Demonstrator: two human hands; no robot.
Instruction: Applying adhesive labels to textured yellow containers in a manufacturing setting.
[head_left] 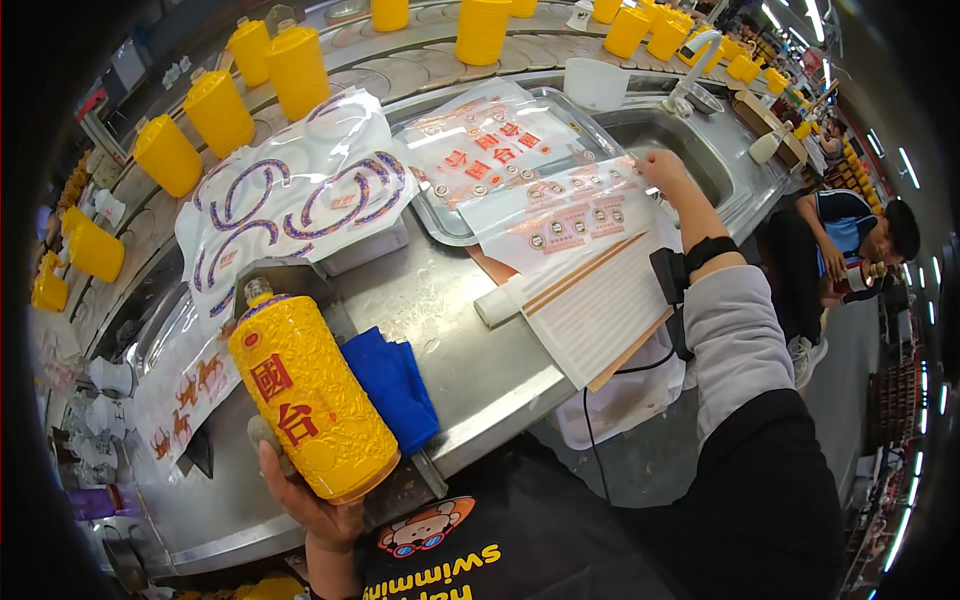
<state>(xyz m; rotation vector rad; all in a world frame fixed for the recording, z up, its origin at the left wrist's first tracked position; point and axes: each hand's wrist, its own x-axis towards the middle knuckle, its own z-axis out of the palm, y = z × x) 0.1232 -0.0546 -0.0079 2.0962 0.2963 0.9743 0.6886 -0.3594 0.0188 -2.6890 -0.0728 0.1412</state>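
Note:
A yellow embossed bottle (315,400) with red characters leans in my left hand (320,510), which grips it around its lower part. The bottle's neck is bare, and a patterned band circles its shoulder. At the far right of the work surface, my right hand (660,170) is closed at the corner of a translucent decal sheet (560,215) printed with small round emblems and reddish blocks. Beneath and beyond that sheet, another sheet (490,140) with red characters lies over a metal tray (440,225). A blue cloth (392,385) lies just right of the bottle.
A sheet of curved purple-patterned strips (295,195) spreads at the left. Stacked printed papers (600,310) overhang the front edge. A sink (690,150) with a faucet (700,45) and a white tub (596,85) stand behind. Yellow bottles (297,70) line a conveyor; a person (850,240) sits right.

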